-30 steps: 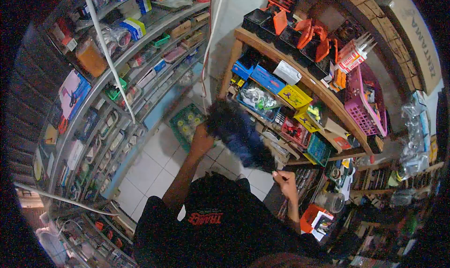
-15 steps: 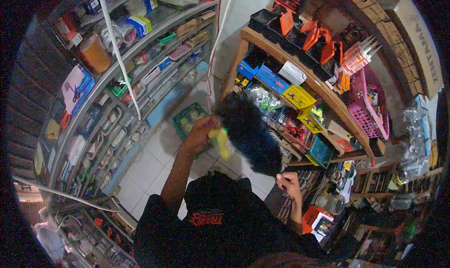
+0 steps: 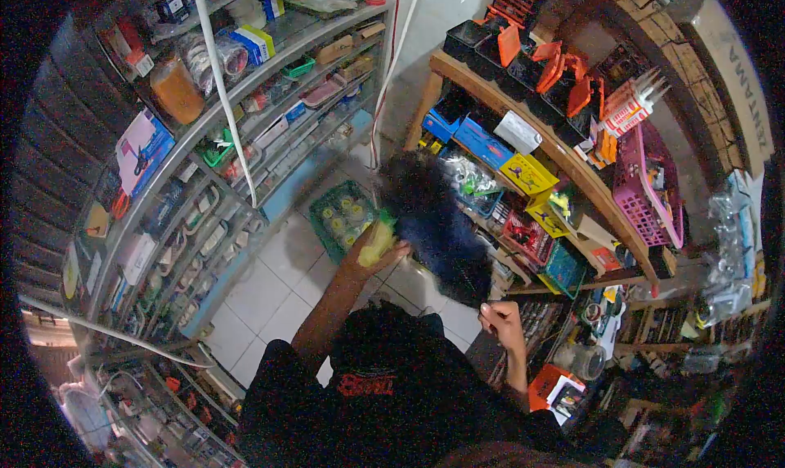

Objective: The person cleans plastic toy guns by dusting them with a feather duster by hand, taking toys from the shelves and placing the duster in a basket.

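My left hand is closed around a yellow item with a green end; motion blur hides its exact kind. Just beyond it on the floor stands a green basket holding several round, yellow-topped items. A dark, fluffy feather duster spreads between my hands, its bushy end beside the wooden rack. With bent fingers, my right hand grips the duster's thin end at the lower right.
Glass-fronted shelves full of small goods curve along the left. On the right, a wooden rack carries boxes, black bins with orange lids and a pink basket. A white pole crosses the left shelves. White floor tiles show between.
My left hand has turned and moved slightly right and down, with the yellow item now more upright in it. More of the green basket shows. My right hand stays nearly in place.
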The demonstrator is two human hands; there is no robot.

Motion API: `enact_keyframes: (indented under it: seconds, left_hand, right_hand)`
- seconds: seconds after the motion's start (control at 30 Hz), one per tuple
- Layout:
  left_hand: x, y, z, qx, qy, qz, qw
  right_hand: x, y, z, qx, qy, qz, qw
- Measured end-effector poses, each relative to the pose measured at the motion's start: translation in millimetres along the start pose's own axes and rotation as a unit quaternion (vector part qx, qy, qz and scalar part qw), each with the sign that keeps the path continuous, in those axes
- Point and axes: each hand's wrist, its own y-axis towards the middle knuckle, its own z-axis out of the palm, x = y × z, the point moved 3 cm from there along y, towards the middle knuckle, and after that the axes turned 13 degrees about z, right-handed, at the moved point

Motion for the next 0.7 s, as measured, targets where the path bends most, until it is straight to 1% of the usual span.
enact_keyframes:
  seconds: [0.07, 0.17, 0.2, 0.3, 0.4, 0.5, 0.6, 0.7]
  left_hand:
    - [3, 2, 8, -0.007, -0.055, -0.016, 0.998]
    - [1, 5, 16, -0.022, -0.125, -0.029, 0.992]
    - [0, 6, 20, -0.030, -0.140, -0.030, 0.989]
    - [3, 14, 22, -0.046, -0.162, -0.034, 0.985]
    - [5, 15, 10, -0.046, -0.144, -0.034, 0.988]
    - [6, 12, -4, -0.040, -0.109, -0.030, 0.993]
    - [6, 10, -11, -0.036, -0.085, -0.025, 0.995]
    - [7, 10, -15, -0.035, -0.090, -0.025, 0.995]
  right_hand:
    - [4, 1, 0, 0.048, -0.019, -0.007, 0.999]
    - [12, 1, 6, 0.023, -0.081, -0.051, 0.995]
    - [8, 2, 12, -0.003, -0.021, -0.028, 0.999]
    - [10, 1, 24, 0.020, 0.101, 0.040, 0.994]
    - [11, 3, 17, -0.011, 0.060, 0.000, 0.998]
    - [20, -8, 11, 0.014, -0.015, 0.029, 0.999]
    - [18, -5, 1, -0.053, -0.030, -0.028, 0.998]
    - [31, -13, 0, -0.032, -0.070, -0.032, 0.996]
